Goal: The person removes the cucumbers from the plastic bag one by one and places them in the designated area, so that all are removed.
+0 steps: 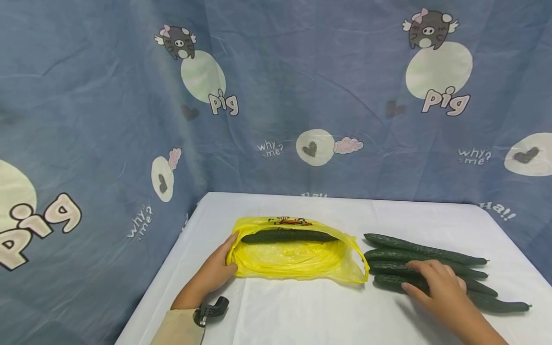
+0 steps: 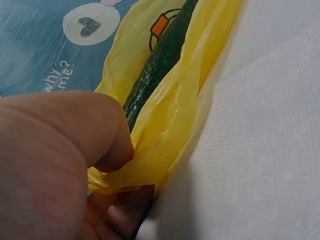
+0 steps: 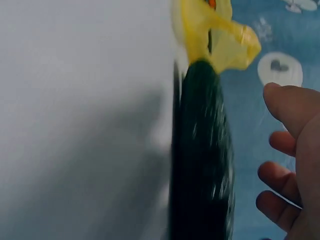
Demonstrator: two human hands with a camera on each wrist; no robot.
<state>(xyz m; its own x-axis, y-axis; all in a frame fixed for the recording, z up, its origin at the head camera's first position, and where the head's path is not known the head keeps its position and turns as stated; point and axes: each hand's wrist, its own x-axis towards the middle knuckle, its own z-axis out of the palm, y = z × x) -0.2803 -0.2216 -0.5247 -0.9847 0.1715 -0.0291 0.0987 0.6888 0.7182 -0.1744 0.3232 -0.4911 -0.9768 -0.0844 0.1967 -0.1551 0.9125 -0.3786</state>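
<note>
A yellow plastic bag [image 1: 297,261] lies on its side with its mouth toward me, and one dark green cucumber [image 1: 289,235] rests inside along the back. My left hand [image 1: 217,270] grips the bag's left edge; in the left wrist view the bag's film [image 2: 167,135] is pinched between thumb and fingers. To the right, several cucumbers [image 1: 424,247] lie side by side. Over the nearer ones my right hand [image 1: 444,292] hovers with fingers spread and slightly bent. In the right wrist view nothing is between its thumb and fingers [image 3: 282,180], beside a blurred cucumber [image 3: 202,160].
A white cloth [image 1: 310,311] covers the table. Blue printed curtains [image 1: 267,96] stand behind it and along the left side. The bag's right handle [image 1: 361,258] reaches close to the cucumbers' left ends. A dark wrist strap [image 1: 211,311] sits on my left wrist.
</note>
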